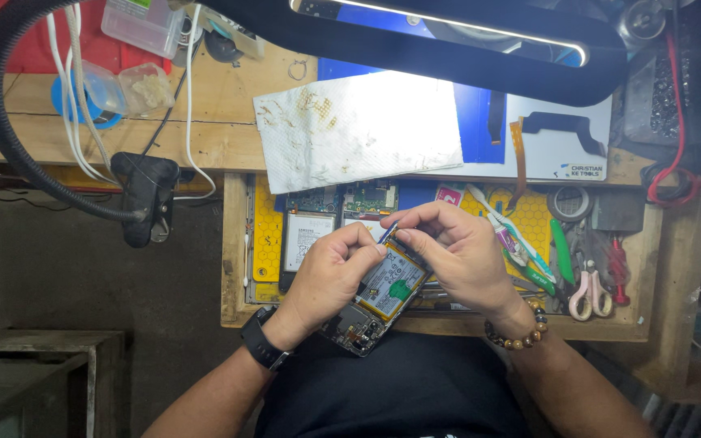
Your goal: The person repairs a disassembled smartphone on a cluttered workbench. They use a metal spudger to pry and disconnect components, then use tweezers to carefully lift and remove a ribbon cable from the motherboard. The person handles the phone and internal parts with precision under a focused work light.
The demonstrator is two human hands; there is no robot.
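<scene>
Opened phone [383, 296] with exposed battery, gripped in left hand [330, 272] above the desk [233, 243] tray. Right hand [456, 251] closed in a pinch on a thin blue-tipped tool [389, 230] at the phone's upper end. Stained paper towel [354, 130] behind; pink-handled scissors [590, 294] to the right.

Opened phone [383, 296] top end hidden under fingers [415, 231]; pinched item too small (bluish).
</scene>
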